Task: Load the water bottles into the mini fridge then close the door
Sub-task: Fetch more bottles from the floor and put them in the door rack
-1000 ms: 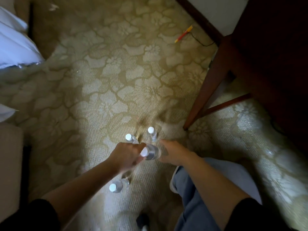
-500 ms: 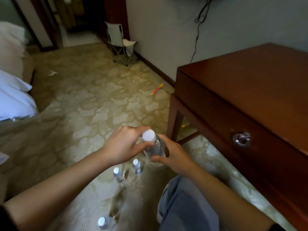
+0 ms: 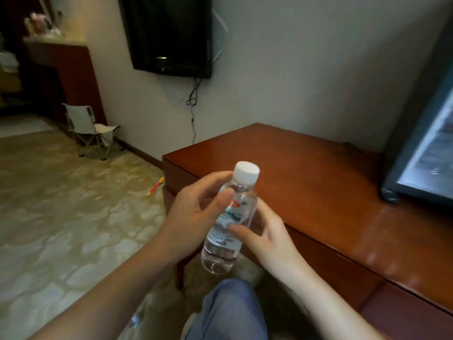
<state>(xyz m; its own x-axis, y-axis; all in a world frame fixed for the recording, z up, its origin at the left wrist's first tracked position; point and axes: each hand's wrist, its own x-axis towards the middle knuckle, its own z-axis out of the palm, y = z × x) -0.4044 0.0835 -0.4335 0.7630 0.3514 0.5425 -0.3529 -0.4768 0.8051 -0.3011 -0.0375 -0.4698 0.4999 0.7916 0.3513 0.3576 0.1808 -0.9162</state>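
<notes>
Gripping a clear, ribbed plastic water bottle [image 3: 226, 224], both hands' fingers [image 3: 235, 228] curl closed.

Your left hand [image 3: 193, 217]: raised mid-frame, thumb and fingers curled around the upper part of the bottle [image 3: 226, 222]. Your right hand [image 3: 267, 235]: cupped on the bottle's far side, thumb pressed across its label. Both forearms bare, converging from the lower corners.
</notes>
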